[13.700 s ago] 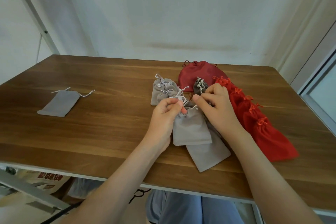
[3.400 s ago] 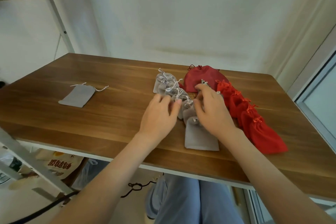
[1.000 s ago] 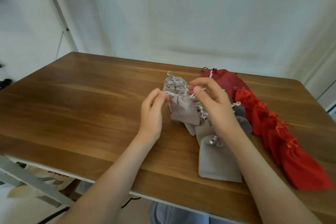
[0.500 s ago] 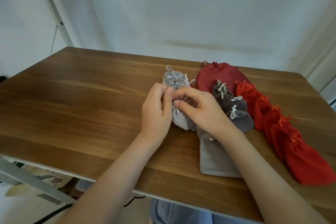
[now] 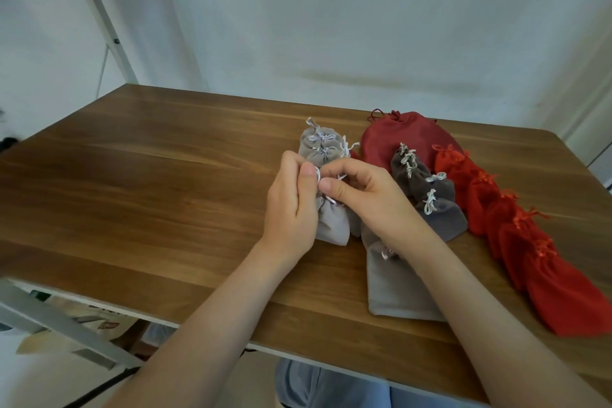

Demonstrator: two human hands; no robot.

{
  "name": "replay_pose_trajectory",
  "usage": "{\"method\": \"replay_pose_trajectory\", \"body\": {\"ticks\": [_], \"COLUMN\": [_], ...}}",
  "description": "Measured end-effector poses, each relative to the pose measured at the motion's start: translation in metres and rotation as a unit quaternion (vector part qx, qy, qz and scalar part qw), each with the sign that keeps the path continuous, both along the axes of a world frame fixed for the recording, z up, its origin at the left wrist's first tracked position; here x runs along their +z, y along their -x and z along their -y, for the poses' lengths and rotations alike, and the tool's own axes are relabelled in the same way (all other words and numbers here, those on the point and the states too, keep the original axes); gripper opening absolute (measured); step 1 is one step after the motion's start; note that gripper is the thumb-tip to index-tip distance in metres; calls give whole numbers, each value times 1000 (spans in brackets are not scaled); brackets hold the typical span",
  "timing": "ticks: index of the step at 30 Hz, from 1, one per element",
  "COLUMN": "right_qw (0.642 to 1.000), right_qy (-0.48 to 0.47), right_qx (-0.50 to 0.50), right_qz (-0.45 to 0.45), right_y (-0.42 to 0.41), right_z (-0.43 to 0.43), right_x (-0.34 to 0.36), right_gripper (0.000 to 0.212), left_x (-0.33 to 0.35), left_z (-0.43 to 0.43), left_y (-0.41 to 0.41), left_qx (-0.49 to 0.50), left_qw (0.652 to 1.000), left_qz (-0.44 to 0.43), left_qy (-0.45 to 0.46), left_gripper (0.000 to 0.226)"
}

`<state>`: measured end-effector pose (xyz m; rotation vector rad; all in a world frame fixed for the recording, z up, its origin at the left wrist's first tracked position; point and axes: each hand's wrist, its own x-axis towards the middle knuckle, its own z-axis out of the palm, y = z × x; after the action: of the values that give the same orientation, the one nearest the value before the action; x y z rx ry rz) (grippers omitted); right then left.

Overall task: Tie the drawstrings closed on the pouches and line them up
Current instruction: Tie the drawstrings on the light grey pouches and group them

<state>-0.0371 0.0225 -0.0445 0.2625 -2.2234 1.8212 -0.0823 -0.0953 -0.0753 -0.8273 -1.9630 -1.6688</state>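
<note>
A light grey pouch [image 5: 332,223] hangs from its white drawstring [image 5: 318,175], raised a little over the wooden table [image 5: 149,189]. My left hand [image 5: 291,205] and my right hand [image 5: 367,199] both pinch that drawstring at the pouch's gathered mouth. Behind them lies a row of tied light grey pouches [image 5: 319,146]. Another light grey pouch [image 5: 397,285] lies flat under my right wrist. To the right run a row of dark grey pouches [image 5: 427,195] and a row of bright red pouches [image 5: 516,232].
A larger dark red pouch [image 5: 407,139] sits at the back, behind the rows. A white shelf leg [image 5: 106,23] stands at the back left against the wall. The table's front edge runs close to my forearms.
The light grey pouch's mouth is now gathered tight below my fingers. Both hands stay together on its drawstring. The view has shifted slightly.
</note>
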Motion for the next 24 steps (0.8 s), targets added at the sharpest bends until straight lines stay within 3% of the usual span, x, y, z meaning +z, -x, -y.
{"method": "replay_pose_trajectory", "body": {"ticks": [3, 7, 13, 18, 24], "right_qw": [1000, 999, 998, 1000, 995], "right_qy": [0, -26, 11, 19, 0], "right_qx": [7, 16, 46, 3, -90], "right_qz": [5, 25, 41, -3, -42], "right_y": [-1, -1, -4, -5, -4], "right_z": [2, 3, 1, 3, 0], "right_x": [0, -1, 2, 1, 0], "right_gripper": [12, 12, 9, 12, 8], "left_x": [0, 2, 3, 3, 0], "left_z": [0, -2, -1, 0, -3], "left_y": [1, 5, 6, 6, 2], "left_qx": [2, 58, 60, -26, -99], "left_qw": [1000, 998, 998, 994, 987], "left_qz": [15, -27, -23, 90, 127], "left_qy": [-7, -1, -26, -50, 4], "left_gripper": [18, 17, 18, 29, 30]}}
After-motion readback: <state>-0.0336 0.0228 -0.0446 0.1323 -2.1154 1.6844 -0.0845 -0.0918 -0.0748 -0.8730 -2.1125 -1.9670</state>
